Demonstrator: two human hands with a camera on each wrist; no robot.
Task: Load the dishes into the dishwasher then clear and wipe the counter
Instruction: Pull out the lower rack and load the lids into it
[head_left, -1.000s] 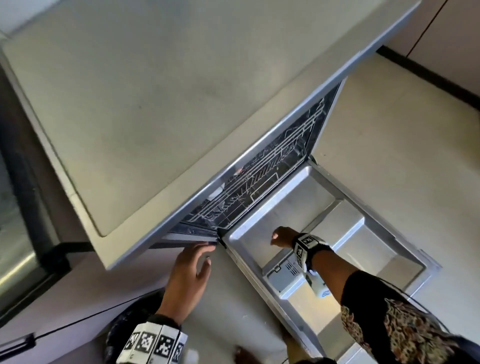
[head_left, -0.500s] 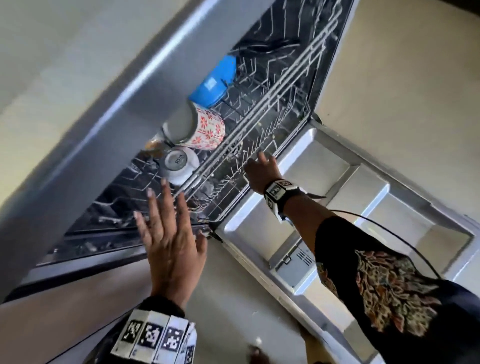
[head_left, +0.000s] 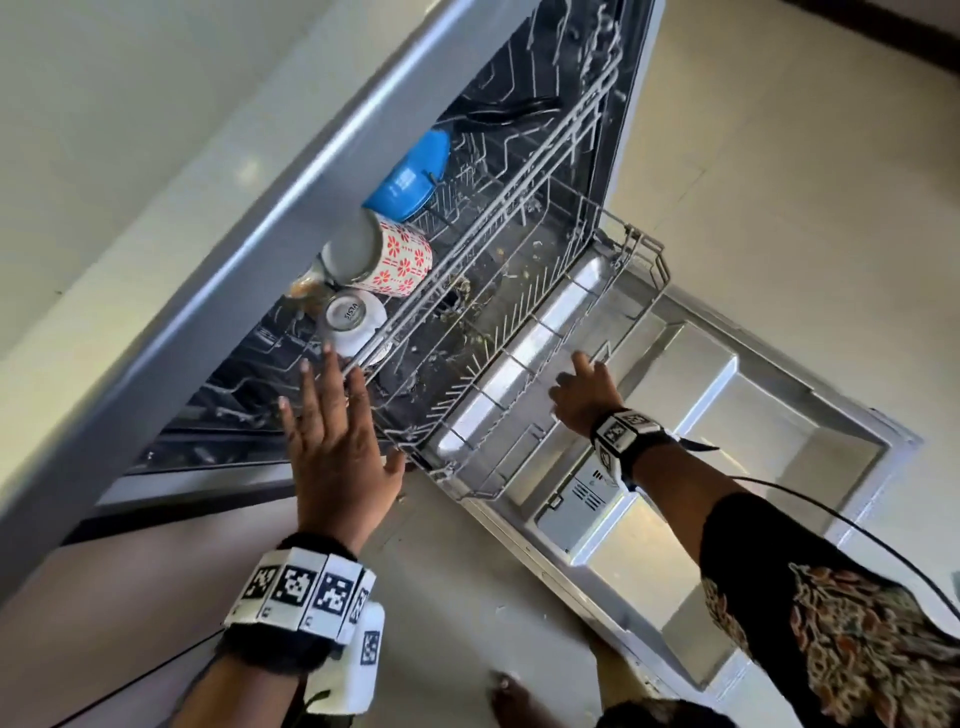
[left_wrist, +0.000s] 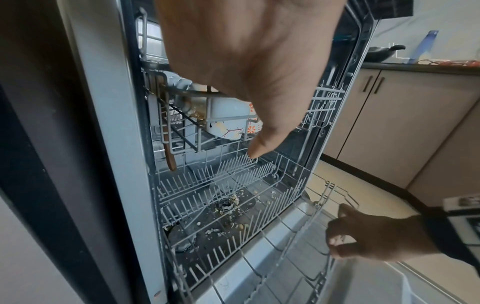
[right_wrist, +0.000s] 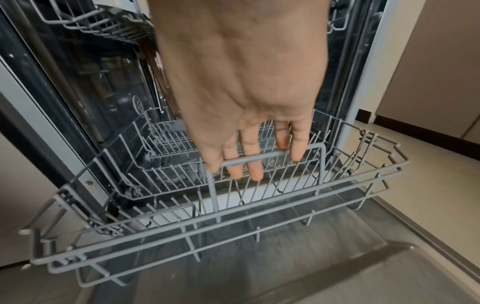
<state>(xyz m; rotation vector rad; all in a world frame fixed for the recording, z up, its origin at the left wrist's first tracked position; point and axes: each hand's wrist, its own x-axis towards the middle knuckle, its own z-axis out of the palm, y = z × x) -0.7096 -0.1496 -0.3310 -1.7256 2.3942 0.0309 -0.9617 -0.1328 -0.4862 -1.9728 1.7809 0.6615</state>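
Lower rack (head_left: 524, 332) is the thing in hand: part-way out of the dishwasher (head_left: 332, 171), front edge over the dropped door (head_left: 717, 415), and nothing loaded in it. Your right hand (head_left: 584, 397) is at the rack's front handle bar (right_wrist: 262, 157), about 3 o'clock of frame centre in the head view; fingers (right_wrist: 255, 164) hooked over the bar, so clamped on it. Left hand (head_left: 337, 441) at 7 o'clock, fingers straight and spread, holding nothing, hovering just in front of the upper rack (head_left: 467, 208).

Upper rack already carries a blue bowl (head_left: 410, 176), a flowered mug (head_left: 395, 257) and a white cup (head_left: 353, 319), all toward 11 o'clock.

Step, as I read it: opening the rack for loading. Next move likely wants a straight, level pull until the rack sits fully on the door; watch the food scraps (left_wrist: 233, 207) round the filter on the tub floor.

Outward: grey bench (head_left: 130, 130) top over the machine, pale tiled floor (head_left: 805, 208). Left wrist view shows cabinets (left_wrist: 405, 115) and a far bench with a dark pan (left_wrist: 381, 54) and a blue bottle (left_wrist: 428, 41) at 2 o'clock
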